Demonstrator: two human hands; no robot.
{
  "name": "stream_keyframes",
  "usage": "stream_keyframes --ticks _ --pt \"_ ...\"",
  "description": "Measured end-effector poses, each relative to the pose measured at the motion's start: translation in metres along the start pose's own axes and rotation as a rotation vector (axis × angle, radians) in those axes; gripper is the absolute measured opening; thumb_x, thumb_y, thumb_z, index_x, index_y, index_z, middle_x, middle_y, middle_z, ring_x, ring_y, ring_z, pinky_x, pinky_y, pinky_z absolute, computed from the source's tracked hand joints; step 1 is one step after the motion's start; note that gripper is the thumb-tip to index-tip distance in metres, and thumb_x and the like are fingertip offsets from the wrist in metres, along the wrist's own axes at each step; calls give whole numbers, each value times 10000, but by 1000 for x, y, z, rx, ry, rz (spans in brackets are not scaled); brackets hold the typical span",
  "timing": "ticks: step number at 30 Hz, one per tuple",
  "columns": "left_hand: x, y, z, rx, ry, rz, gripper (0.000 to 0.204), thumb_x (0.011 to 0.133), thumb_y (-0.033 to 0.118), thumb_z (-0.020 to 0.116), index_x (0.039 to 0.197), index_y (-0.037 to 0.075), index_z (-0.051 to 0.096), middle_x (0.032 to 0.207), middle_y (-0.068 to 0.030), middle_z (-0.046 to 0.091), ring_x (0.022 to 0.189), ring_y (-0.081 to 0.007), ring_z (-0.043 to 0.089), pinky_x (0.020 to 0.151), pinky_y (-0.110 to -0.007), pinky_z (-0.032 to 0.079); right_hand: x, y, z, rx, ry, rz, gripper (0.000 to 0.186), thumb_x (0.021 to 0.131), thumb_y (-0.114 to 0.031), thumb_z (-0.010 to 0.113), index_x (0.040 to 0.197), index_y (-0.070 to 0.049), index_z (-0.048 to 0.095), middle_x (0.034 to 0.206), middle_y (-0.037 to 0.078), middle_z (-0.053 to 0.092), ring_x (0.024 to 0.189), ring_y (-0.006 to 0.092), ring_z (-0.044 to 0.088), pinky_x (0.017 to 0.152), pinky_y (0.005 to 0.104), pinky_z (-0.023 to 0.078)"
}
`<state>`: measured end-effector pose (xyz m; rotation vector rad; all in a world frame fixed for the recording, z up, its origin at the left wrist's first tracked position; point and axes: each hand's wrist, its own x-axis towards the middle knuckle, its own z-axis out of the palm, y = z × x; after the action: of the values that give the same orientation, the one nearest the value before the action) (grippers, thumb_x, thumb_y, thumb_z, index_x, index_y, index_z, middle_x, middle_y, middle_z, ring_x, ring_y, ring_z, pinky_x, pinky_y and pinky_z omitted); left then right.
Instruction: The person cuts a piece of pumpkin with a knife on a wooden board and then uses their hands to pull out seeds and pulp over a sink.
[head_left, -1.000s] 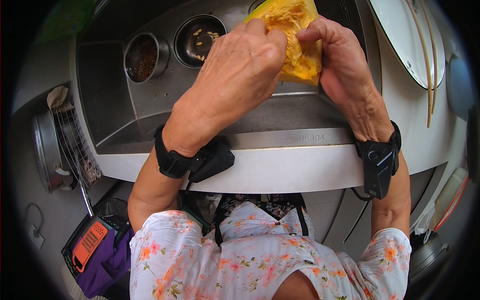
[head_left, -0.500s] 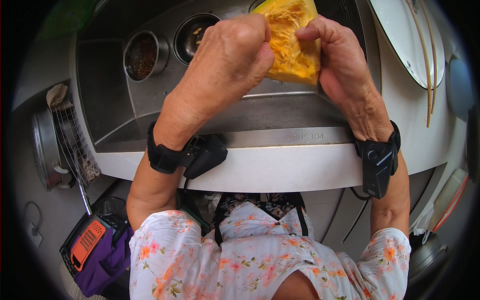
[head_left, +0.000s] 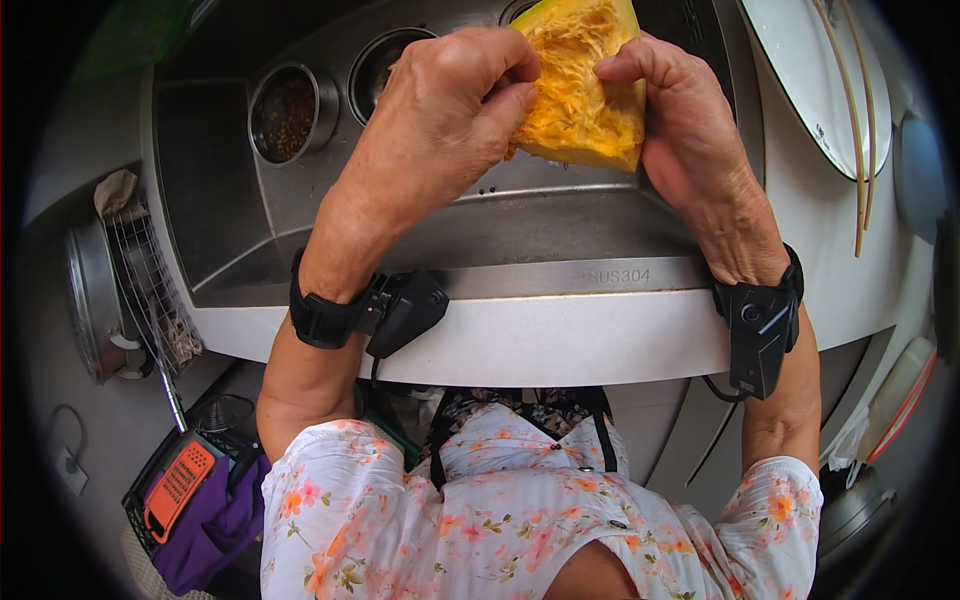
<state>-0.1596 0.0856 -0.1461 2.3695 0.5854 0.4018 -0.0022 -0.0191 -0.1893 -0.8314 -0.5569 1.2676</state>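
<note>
A cut piece of pumpkin (head_left: 590,85) with stringy orange pulp faces me above the sink. My right hand (head_left: 685,130) grips it from the right, thumb over the cut face and fingers behind. At its left side my left hand (head_left: 455,105) is closed in a pinch, thumb and fingertips at the pulp strands. Exactly what lies between those fingertips is partly hidden. Left of this hand, a metal bowl (head_left: 330,110) in the sink holds seeds and dark liquid. A second metal bowl (head_left: 362,80) is partly covered by my left hand.
The steel sink (head_left: 215,170) sits in a white counter (head_left: 560,340). On the right, two wooden chopsticks (head_left: 853,110) lie across a white tray (head_left: 800,75). Low on the left are a wire rack (head_left: 150,270), an orange grater (head_left: 180,485) and a purple cloth (head_left: 215,535).
My left hand has shifted slightly left and down along the pumpkin, its thumb and index finger now at the pulp's left edge. My right hand keeps its hold with almost no movement.
</note>
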Motion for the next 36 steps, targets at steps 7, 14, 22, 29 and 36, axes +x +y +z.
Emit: stream_keyframes --ticks 7,14,22,29,36 --pt "1 2 12 284 71 259 147 738 -5 653 876 -13 602 798 -104 587 646 -188 614 570 -270 502 2 3 -3 1 12 -4 122 802 -76 556 904 -11 564 906 40 592 851 120 597 846 277 494" --pt "3 3 18 353 131 319 116 718 -16 604 830 -6 575 776 -128 565 629 -271 593 564 -332 479 1 3 5 -38 99 -42 163 764 -113 557 867 11 539 857 77 537 821 153 566 799 281 497" --pt "3 1 23 345 133 347 142 720 -19 597 858 4 574 802 -143 568 653 -294 587 587 -358 478 0 3 6 -52 115 -28 171 762 -109 556 880 15 539 874 83 552 803 155 572 785 278 500" --pt "2 4 19 327 145 329 136 721 -23 595 853 -1 575 773 -130 565 633 -268 583 579 -335 481 1 4 5 -32 60 -31 177 767 -111 553 889 16 533 873 82 547 807 154 573 779 277 503" --pt "2 -3 8 -32 149 217 86 801 27 645 882 -1 633 736 -39 609 599 -74 568 481 -209 451 -2 -2 8 -15 100 7 190 764 -111 554 885 34 541 882 95 551 833 171 585 801 296 508"
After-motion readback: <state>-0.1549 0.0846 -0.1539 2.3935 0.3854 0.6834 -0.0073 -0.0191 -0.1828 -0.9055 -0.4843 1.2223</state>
